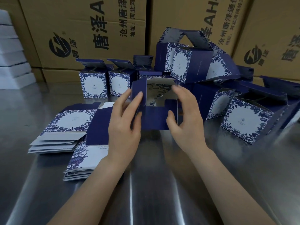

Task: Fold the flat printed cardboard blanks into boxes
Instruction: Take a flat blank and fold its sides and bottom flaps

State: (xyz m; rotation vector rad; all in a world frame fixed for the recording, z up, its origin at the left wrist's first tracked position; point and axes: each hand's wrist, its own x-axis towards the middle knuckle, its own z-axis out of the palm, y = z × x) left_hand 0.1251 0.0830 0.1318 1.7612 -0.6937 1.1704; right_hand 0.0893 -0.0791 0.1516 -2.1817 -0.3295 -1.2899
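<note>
Cardboard blank (155,114), half opened into a box, was held just above the steel table (146,176), in front of the finished boxes (95,83). The left hand (125,127) curled round its left flap, thumb pressed on the navy face. The right hand (186,117) wrapped the right wall, thumb on the front flap. The flaps looked untucked, so closing them in the wrong order could jam the base. Uneven thumb pressure could crease the board off its score. A slack grip might let it collapse flat. 2 stacks of blanks (65,127) lay just left.
</note>
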